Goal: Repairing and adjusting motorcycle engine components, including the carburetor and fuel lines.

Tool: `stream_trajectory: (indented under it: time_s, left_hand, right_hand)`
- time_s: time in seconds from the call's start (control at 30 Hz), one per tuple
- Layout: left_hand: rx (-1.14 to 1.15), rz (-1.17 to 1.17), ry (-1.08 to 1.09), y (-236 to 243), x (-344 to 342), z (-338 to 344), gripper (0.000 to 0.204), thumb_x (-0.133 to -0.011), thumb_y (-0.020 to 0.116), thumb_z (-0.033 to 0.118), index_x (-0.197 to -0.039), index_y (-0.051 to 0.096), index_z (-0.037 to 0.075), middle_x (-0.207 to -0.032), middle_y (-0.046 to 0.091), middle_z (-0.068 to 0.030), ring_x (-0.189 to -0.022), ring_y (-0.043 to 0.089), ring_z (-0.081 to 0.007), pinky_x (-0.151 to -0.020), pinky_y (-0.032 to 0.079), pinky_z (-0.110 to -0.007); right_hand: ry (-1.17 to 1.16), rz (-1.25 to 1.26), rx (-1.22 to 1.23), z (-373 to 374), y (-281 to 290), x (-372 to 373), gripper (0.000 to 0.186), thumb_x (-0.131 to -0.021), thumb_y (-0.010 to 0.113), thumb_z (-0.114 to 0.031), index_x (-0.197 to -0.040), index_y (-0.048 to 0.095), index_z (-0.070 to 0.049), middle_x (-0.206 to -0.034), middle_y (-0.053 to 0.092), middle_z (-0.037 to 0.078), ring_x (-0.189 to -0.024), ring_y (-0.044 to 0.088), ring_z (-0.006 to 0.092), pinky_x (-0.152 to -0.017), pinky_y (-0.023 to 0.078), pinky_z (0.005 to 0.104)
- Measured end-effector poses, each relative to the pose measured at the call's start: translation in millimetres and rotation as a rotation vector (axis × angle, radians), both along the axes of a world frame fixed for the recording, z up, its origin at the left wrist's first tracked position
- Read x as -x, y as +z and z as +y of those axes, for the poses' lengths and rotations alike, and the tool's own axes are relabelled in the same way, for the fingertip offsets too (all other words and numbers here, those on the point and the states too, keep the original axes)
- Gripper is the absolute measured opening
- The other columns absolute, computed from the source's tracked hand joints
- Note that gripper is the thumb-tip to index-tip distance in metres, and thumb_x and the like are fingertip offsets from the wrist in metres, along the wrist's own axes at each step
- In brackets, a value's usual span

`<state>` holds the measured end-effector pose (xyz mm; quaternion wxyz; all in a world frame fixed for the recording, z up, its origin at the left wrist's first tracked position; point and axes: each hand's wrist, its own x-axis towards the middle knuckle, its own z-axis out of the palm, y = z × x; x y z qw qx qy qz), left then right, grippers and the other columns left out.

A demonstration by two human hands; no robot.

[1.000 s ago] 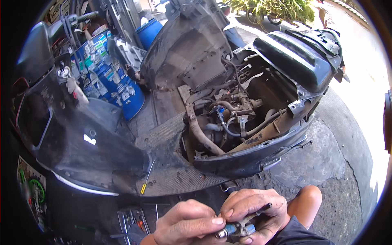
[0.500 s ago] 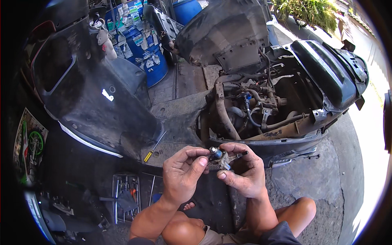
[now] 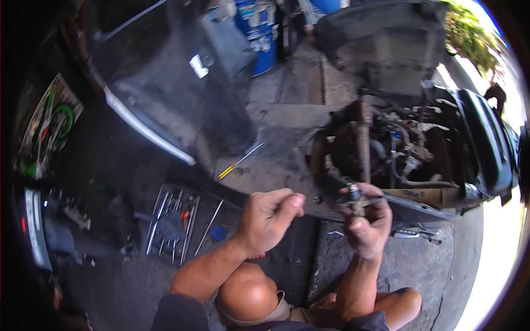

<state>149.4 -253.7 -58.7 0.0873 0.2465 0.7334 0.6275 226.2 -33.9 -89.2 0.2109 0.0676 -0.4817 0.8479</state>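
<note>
The right hand [image 3: 369, 225] holds a small metal part [image 3: 354, 201] before a scooter [image 3: 301, 132]; the left hand [image 3: 269, 219] curls, apart. A screwdriver [image 3: 227, 171] lies on the footboard [image 3: 276, 175], and a tool tray [image 3: 193, 219] sits nearer, to the left.

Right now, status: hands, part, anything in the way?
Right hand holds small metal part, blurred. Left hand curled, apart from it; contents unclear. Yellow-handled screwdriver on scooter footboard, clear of both hands.

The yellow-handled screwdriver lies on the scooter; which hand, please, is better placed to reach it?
Probably the left hand: it is nearer the screwdriver, with nothing visibly held; the right hand grips a metal part.
</note>
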Motion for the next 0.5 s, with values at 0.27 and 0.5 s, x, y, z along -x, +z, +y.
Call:
stream_trajectory:
  time_s: [0.27,0.5]
  left_hand:
    - [0.388,-0.391,0.126,-107.9,-9.6,-67.2,0.025,-0.101,0.07,0.021,-0.109,0.072,-0.003,-0.067,0.067,-0.009,-0.045,0.067,-0.0183,-0.041,0.053,-0.031]
    - [0.432,-0.138,0.502,-172.2,-1.0,-106.3,0.015,-0.094,0.073,0.012,-0.103,0.075,0.001,-0.091,0.075,-0.0159,-0.084,0.075,-0.0262,-0.075,0.058,-0.037]
  right_hand:
    - [-0.085,-0.044,-0.062,22.6,-7.6,1.4,0.089,-0.075,0.098,-0.031,-0.141,0.051,0.005,-0.126,0.068,0.022,-0.104,0.071,0.0238,-0.09,0.06,0.0417]
    - [-0.041,-0.076,-0.104,14.9,-18.7,13.1,0.083,-0.076,0.097,-0.026,-0.138,0.052,0.006,-0.128,0.066,0.022,-0.113,0.07,0.0276,-0.09,0.063,0.0447]
